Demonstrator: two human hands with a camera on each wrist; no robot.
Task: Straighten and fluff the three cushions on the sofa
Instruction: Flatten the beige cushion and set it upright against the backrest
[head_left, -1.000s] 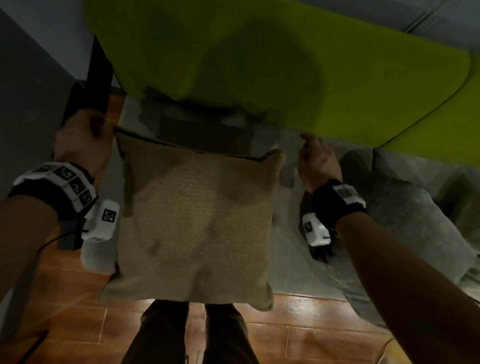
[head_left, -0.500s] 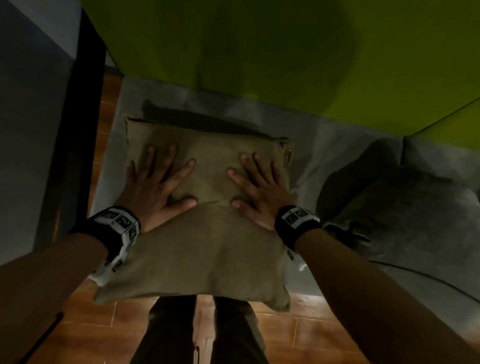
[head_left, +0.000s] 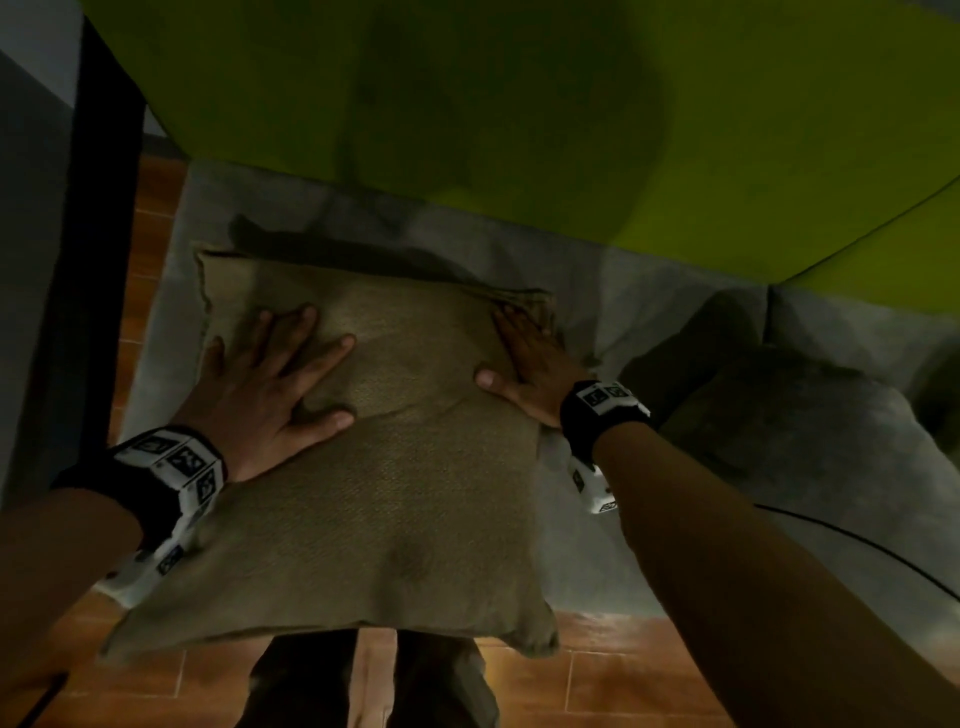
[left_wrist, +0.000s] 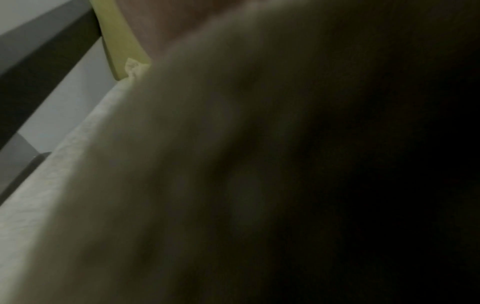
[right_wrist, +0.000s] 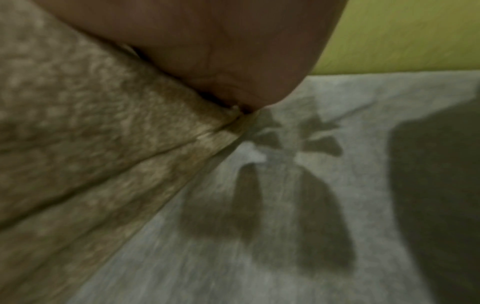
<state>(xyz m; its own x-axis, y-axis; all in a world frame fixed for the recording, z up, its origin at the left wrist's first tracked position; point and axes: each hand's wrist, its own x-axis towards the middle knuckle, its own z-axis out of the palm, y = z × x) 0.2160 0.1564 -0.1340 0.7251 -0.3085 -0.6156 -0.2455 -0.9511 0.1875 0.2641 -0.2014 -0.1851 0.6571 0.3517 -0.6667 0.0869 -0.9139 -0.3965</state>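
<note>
A tan burlap cushion (head_left: 395, 467) lies flat on the grey sofa seat (head_left: 613, 322), its near edge hanging over the seat's front. My left hand (head_left: 270, 379) presses flat on its upper left part with fingers spread. My right hand (head_left: 530, 358) lies flat along its upper right edge, fingers straight toward the far corner. In the right wrist view the palm (right_wrist: 213, 51) rests on the cushion's edge (right_wrist: 91, 133). The left wrist view is blurred and mostly filled by the cushion (left_wrist: 182, 164). A grey cushion (head_left: 789, 421) lies on the seat to the right.
The lime-green sofa back (head_left: 467, 114) rises behind the seat. A black frame post (head_left: 98, 218) stands at the left. Orange floor tiles (head_left: 597, 680) and my legs (head_left: 363, 680) show below the seat's front edge. A thin dark cable (head_left: 862, 545) runs over the seat at right.
One second ago both hands held the cushion upright by its top corners. It then lay flat with both palms near its middle. Since then my right hand has slid out to the right edge.
</note>
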